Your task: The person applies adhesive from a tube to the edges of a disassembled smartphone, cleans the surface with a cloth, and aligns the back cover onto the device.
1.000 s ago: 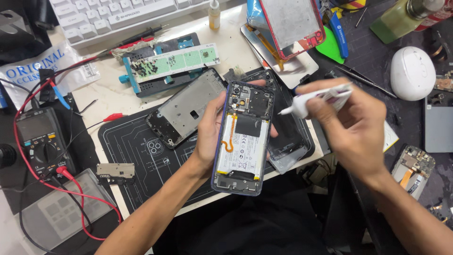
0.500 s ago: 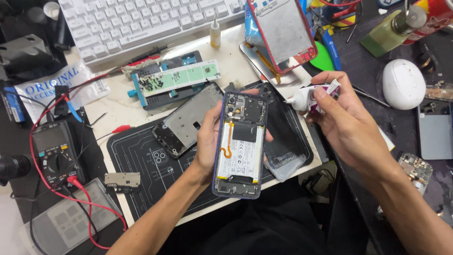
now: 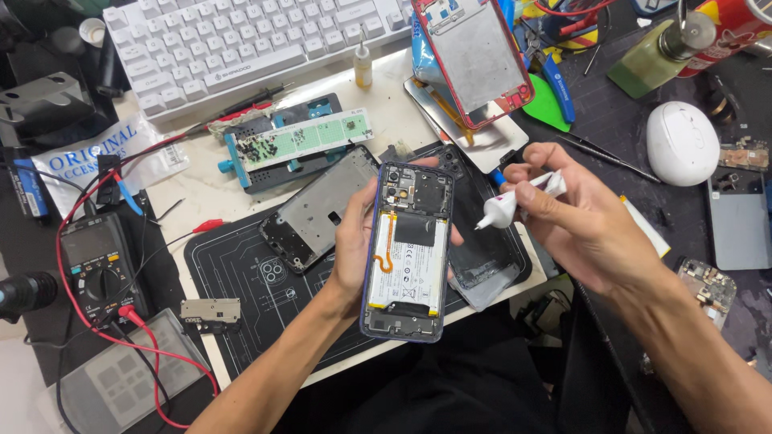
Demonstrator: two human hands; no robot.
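**Opened phone in one hand, glue tube in the other**

Phone teardown, mid-way by the look of it. The left hand (image 3: 354,241) is cupped around the opened blue-framed smartphone with its back cover off (image 3: 408,251), fingers wrapped behind it and thumb along the left edge, so the white battery and dark upper shielding face up toward the camera. It's held off the bench and tilted a bit, I'd guess to get a clear look at the frame edge.

The right hand (image 3: 579,221) is closed around a small white squeeze tube with a tapered nozzle (image 3: 515,202), pinched between thumb and fingers like a pen. The nozzle points left at the phone's upper right edge, just beside it but not touching as far as I can tell. So the phone sits just left of the right hand, with the tube tip in the gap between them.

Underneath is a black rubber work mat with printed outlines (image 3: 265,297), and a bare silver metal mid-frame (image 3: 318,210) lies on it just left of the phone. Further out: a white keyboard (image 3: 241,40) at the top, a dark multimeter with red leads (image 3: 100,265) on the left, a red-edged phone frame (image 3: 474,56) propped up top, and a white rounded earbud-style case (image 3: 683,143) on the right.
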